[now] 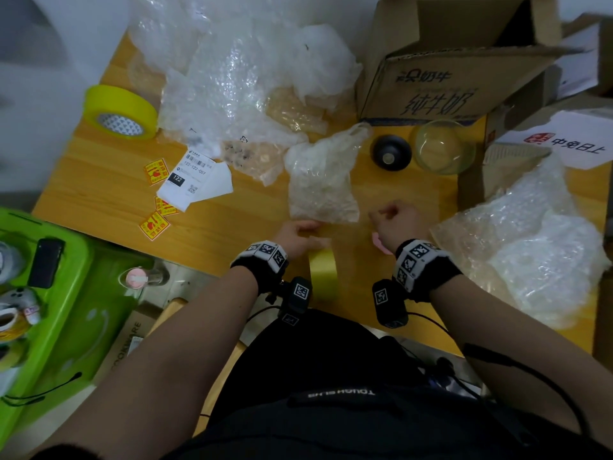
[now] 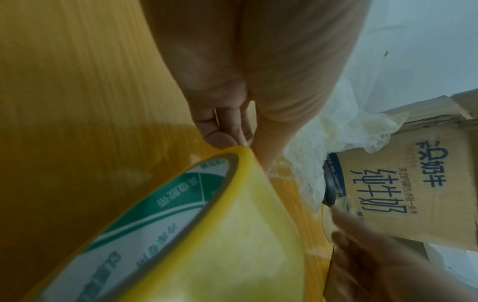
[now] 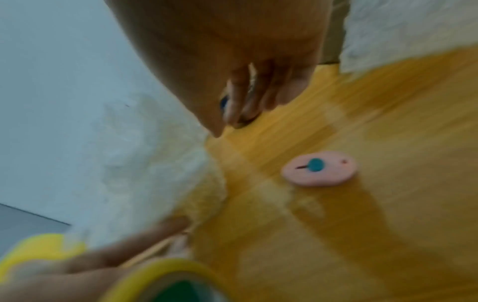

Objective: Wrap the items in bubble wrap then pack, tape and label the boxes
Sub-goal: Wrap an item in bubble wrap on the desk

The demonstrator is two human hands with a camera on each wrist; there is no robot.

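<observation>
Nearest the head camera, the person's forearms reach out over the wooden table (image 1: 99, 180), placed so both hands work just in front of the body. Beyond them, largest first, an open cardboard box (image 1: 441, 91) stands at the far right, flaps up, presumably ready to receive wrapped goods. Loose bubble wrap (image 1: 238, 78) is heaped across the far side, within reach for the next item. A bubble-wrapped bundle (image 1: 320, 184) lies just beyond the hands, seemingly waiting to be taped shut. A spare tape roll (image 1: 121, 111) sits far left.

The left hand (image 1: 298, 235) has fingers and thumb curled around a yellow tape roll (image 1: 323, 273), held upright on edge, likely so tape can be drawn toward the bundle. The right hand (image 1: 396, 220) is loosely fisted, thumb and fingertip pinched together as if gripping the tape's free end; blur hides whether anything is actually held.

A glass bowl (image 1: 442, 146) and dark bottle (image 1: 391, 152) wait unwrapped beside the box. Shipping labels (image 1: 195, 179) lie left, and a small pink cutter (image 1: 379, 244) rests by the right wrist.
</observation>
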